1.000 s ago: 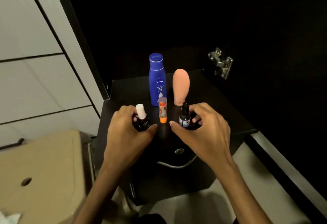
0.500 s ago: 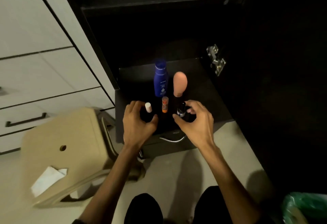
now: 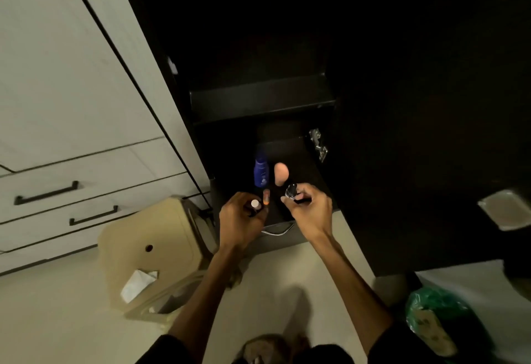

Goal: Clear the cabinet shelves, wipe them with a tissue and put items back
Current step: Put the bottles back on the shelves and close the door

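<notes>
My left hand [image 3: 240, 221] grips a small dark bottle with a white cap [image 3: 255, 204]. My right hand [image 3: 309, 209] holds a small dark dropper bottle [image 3: 290, 191], lifted off the surface. Both hover over the front of a black drawer unit top [image 3: 307, 162]. On it stand a blue lotion bottle [image 3: 261, 173], a peach-coloured rounded bottle [image 3: 281, 173] and a small orange tube [image 3: 266, 196]. Above is a dark cabinet shelf [image 3: 258, 99]. A white tissue [image 3: 138, 283] lies on a beige stool [image 3: 152, 251] to the left.
White drawers with black handles [image 3: 46, 192] fill the left side. An open cabinet door's hinge [image 3: 318, 145] shows on the right. A metal handle [image 3: 277, 231] sits below my hands. A green bag [image 3: 436, 320] lies on the floor at lower right.
The view has pulled back and up. Both hands have lifted their small bottles off the black surface; the right one has tilted its bottle.
</notes>
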